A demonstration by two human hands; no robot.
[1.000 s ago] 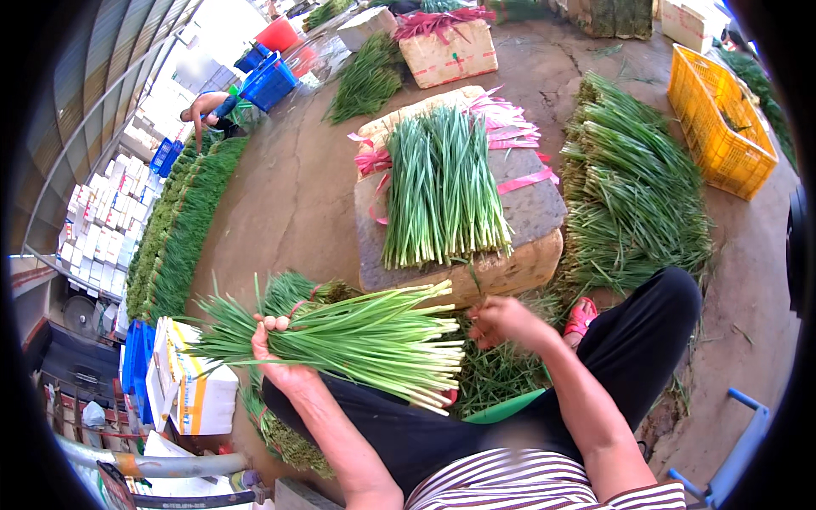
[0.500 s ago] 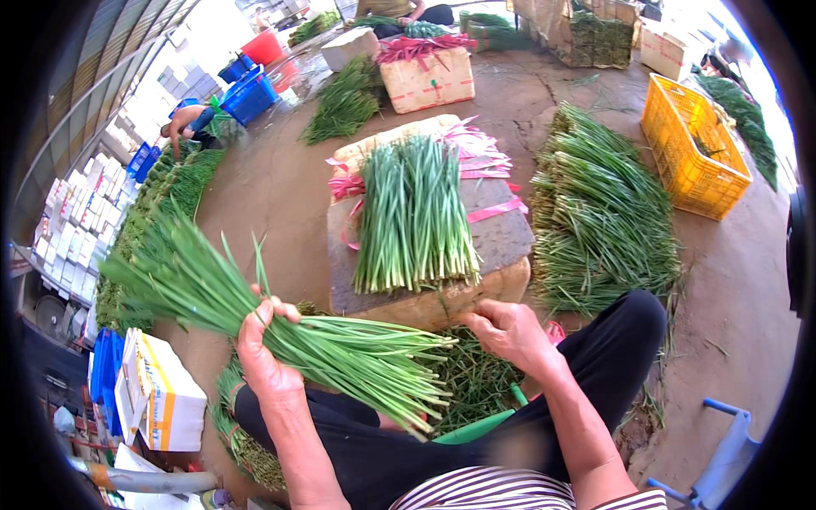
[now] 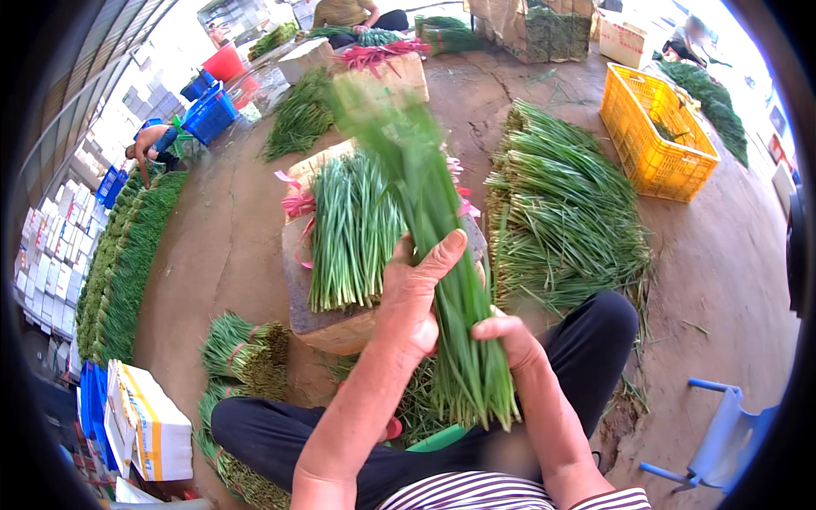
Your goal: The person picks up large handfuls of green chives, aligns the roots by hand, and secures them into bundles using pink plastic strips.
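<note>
Bundle (image 3: pixel 455 293) overlapping greens (image 3: pixel 350 242), yellow crate (image 3: pixel 665 163) beyond

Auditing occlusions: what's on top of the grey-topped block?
Green stalks and pink ribbons; the held bunch and left hand cover part, so anything beneath them is unseen.

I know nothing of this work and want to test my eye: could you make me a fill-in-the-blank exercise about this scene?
1. The bunch held in the left grip is coloured ____.
2. In the picture, the yellow crate stands to the ____ of the large pile of stalks.
3. The top at the lower edge has a ____ pattern.

Missing words: green; right; striped.
</note>
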